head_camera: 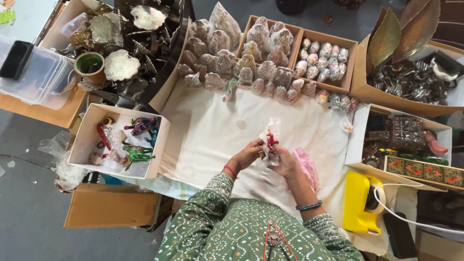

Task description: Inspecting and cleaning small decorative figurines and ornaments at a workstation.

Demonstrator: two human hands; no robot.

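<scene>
Head view looks straight down on a worktop [212,140] covered by a cream cloth, where both hands meet over its middle. The left hand [247,155] has its fingers closed on the clear plastic wrap around a small red figurine [271,141], and the right hand [284,162] cups and grips the same piece from the other side, holding it just above the cloth. The figurine looks glossy and hard, with thin painted limbs; my judgement is that a tug on the crinkled film could snap a fine part, or the slick plastic could let it slip and drop onto the cloth. Just beside the right hand lies a soft pink wrapped bundle [305,166]. To the left sits a white box [87,140] holding more bright green, blue and red figures. Along the far edge stand 2 cardboard trays [297,36] of rough, glittery, rock-like pieces in film. A smooth yellow tape dispenser [357,203] rests at the right.
</scene>
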